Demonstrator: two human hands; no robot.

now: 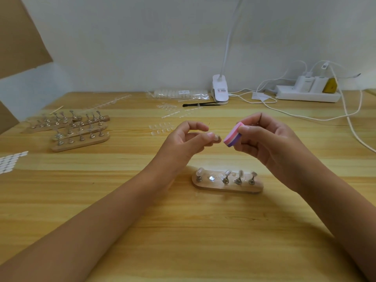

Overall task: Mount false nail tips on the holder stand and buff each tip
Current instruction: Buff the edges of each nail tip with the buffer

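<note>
Wood table (203, 231) | left hand (183, 141) pinches tip (217, 137) | right hand (266, 143) pinches striped block (232, 137)

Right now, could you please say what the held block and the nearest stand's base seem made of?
The buffer block looks like matte foam, layered pink, white and purple. The stand base looks like tan, unglossy wood; its pegs gleam like metal.

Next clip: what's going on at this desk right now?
A person is buffing false nails. The left hand pinches what looks like a nail tip, while the right hand holds a pink-and-purple buffer block right beside it. Below them, the wooden holder stand carries four pegs with tips, and its second spot from the left is bare. More loaded stands sit at far left.
</note>
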